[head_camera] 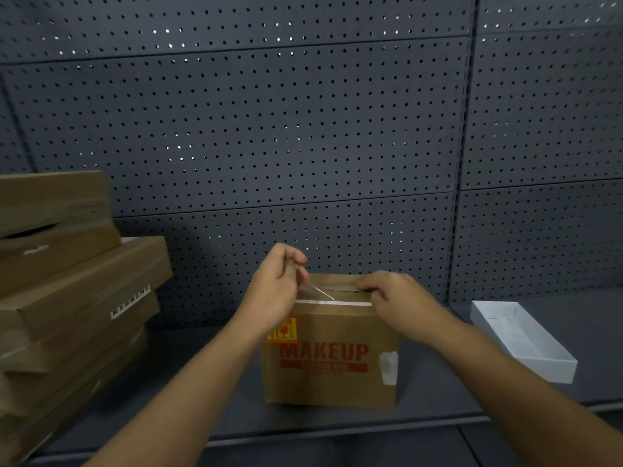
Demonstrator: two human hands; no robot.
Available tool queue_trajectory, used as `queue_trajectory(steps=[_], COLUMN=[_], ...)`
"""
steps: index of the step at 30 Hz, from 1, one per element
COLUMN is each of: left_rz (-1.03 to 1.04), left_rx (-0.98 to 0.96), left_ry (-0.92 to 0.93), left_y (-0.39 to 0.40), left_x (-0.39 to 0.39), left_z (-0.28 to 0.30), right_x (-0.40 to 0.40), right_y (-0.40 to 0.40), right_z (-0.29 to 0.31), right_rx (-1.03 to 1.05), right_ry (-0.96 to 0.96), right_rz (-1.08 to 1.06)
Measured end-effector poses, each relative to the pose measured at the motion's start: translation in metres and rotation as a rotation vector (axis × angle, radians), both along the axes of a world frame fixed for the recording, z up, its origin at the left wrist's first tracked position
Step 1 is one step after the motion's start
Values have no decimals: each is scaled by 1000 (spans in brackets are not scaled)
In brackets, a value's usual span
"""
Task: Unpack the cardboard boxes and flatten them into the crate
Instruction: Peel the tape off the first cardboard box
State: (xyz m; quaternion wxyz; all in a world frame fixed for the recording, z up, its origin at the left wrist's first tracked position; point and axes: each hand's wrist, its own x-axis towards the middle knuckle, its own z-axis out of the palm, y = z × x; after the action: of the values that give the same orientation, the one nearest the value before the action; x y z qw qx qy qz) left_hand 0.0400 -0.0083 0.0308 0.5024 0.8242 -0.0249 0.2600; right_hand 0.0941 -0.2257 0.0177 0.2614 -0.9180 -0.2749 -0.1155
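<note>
Brown cardboard box (332, 358) printed with red "MAKEUP" lettering stands upright on the dark grey shelf (438, 392), directly under both hands and in front of the grey perforated back panel (303, 129). At its top left edge the left hand (279, 291) is raised, its fingers curled and pinching a strip of clear packing tape (317, 291), which runs from the pinch down and to the right onto the top of the box. Beside that pinch, on the right, the right hand (397, 298) rests on the top of the box with its fingers bent over the seam between the flaps, pressing on the cardboard; whether the thumb also clamps the edge cannot be told. Below the left hand, an orange handling sticker (285, 330) sits on the front face of the box, and below the right hand a pale scrap of label (387, 365) clings to the right front corner. Well apart from the grip, to its left, a leaning stack of flat brown cardboard boxes (67, 298) fills the edge of the shelf, one bearing a white printed label (129, 301). Off to the right of the right hand, apart from the box, an open shallow white tray-like box (526, 342) lies on the shelf.
</note>
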Motion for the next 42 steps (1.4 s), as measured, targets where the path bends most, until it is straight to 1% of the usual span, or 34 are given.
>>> queue_trajectory(steps=[3,7,9,11,13,14,15,20,24,27,28,30,33,36,39,42], left_rz=[-18,-92,-124,-147,-124,-105,-94,-110,-145,-141,-141,-137,-84,-78,-111,-112], left_rx=[145,211,293,445,663,734,761,781,683,533,510,541,668,771,760,717], left_ry=[-12,141,166,134,112,117,132,283,294,279,274,260,238,264,282,240], left_y=[11,17,16,15,15,15,15,15,14,19,18,15,15,22,22,20], left_x=[-4,-8,-11,-11,-8,-5,-3,7,11,18,20,22,24,24,21,17], left_z=[4,2,-2,-6,-8,-8,-5,14,18,10,9,9,12,16,15,7], right_x=[0,0,-2,-6,-7,-7,-7,-6,-5,-4,-3,-3,-2,-1,-1,-1], right_y=[1,2,6,9,10,10,10,8,7,9,9,9,8,8,8,7], right_z=[7,8,5,3,2,2,2,1,1,0,0,-1,-2,-3,-2,-2], right_rx=[-54,-105,-100,-88,-87,-87,-88,-109,-104,-97,-94,-89,-66,-47,-38,-26], right_ry=[-14,-3,-14,-49,-81,-84,-78,-94,-93,-90,-90,-88,-83,-84,-81,-69], right_rz=[-28,-32,-35,-57,-69,-67,-65,-55,-49,-47,-47,-48,-42,-31,-29,-21])
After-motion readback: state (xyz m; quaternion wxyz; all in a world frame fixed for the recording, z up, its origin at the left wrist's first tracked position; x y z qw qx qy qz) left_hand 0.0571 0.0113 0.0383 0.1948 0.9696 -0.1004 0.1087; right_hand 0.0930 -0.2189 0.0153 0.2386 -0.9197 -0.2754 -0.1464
